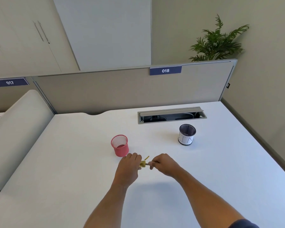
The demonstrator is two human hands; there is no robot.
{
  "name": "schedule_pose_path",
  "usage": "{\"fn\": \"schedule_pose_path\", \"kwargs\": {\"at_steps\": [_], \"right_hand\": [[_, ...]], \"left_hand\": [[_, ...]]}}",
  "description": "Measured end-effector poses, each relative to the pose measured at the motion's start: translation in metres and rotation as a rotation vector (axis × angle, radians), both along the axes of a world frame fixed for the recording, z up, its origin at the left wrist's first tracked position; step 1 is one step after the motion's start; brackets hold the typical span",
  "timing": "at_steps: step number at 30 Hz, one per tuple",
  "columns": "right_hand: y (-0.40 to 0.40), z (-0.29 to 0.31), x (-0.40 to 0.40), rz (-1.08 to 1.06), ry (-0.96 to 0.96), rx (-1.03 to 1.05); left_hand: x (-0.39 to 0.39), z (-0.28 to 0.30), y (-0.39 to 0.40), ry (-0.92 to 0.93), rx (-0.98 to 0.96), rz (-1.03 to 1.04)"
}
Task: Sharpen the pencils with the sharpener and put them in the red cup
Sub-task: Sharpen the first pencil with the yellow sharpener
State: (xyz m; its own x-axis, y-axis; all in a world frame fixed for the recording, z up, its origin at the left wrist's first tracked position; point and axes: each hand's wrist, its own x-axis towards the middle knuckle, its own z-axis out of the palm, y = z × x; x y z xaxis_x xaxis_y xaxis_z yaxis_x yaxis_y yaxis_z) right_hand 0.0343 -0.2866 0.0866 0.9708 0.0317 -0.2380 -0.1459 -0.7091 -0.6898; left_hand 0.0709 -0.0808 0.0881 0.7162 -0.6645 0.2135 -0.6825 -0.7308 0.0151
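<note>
My left hand point(129, 165) grips a small yellow sharpener point(142, 164) above the white desk. My right hand point(163, 163) pinches a pencil point(152, 162) whose tip points into the sharpener; most of the pencil is hidden in my fingers. Just behind the sharpener, a thin yellow pencil end point(147, 157) sticks up; I cannot tell what it rests on. The red mesh cup point(120, 145) stands upright just behind and left of my left hand, and no pencils show in it.
A dark mesh cup with a white paper label point(186, 134) stands at the back right. A cable tray opening point(171, 115) lies in the desk point(72, 162) near the grey partition point(105, 91). A white rounded divider point(18, 125) borders the desk's left side.
</note>
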Motion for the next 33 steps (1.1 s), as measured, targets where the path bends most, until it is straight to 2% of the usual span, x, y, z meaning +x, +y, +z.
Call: {"fn": "schedule_pose_path", "kwargs": {"at_steps": [2, 5, 9, 14, 16, 18, 22, 25, 29, 31, 33], "right_hand": [[-0.001, -0.003, 0.000, 0.016, 0.083, 0.086], [-0.003, -0.003, -0.001, 0.032, 0.067, 0.110], [-0.008, -0.011, -0.005, 0.077, -0.046, -0.008], [-0.007, -0.023, -0.004, 0.094, -0.640, -0.416], [-0.007, -0.027, -0.002, 0.110, -0.716, -0.468], [-0.004, -0.025, -0.002, 0.083, -0.587, -0.460], [0.001, -0.014, -0.002, 0.038, -0.101, -0.279], [0.002, -0.015, 0.002, 0.020, 0.068, -0.107], [0.000, -0.020, 0.004, 0.061, 0.055, -0.012], [-0.002, -0.024, 0.005, 0.112, -0.003, -0.055], [-0.002, -0.030, 0.006, 0.104, -0.151, -0.175]], "left_hand": [[-0.001, -0.007, 0.000, -0.001, -0.003, -0.011], [-0.001, -0.007, -0.002, -0.017, -0.021, -0.001], [0.001, -0.011, -0.001, -0.022, -0.038, 0.002], [-0.001, -0.021, 0.000, -0.040, -0.068, 0.015], [-0.003, -0.025, 0.000, -0.027, -0.084, 0.028], [-0.004, -0.025, 0.000, -0.005, -0.093, 0.038], [-0.003, -0.022, 0.003, 0.025, -0.071, 0.041], [-0.001, -0.023, 0.004, 0.022, -0.019, 0.023], [0.003, -0.027, 0.006, -0.002, -0.036, 0.026], [0.006, -0.030, 0.006, -0.022, -0.053, 0.018], [0.009, -0.034, 0.005, -0.033, -0.065, 0.008]]}}
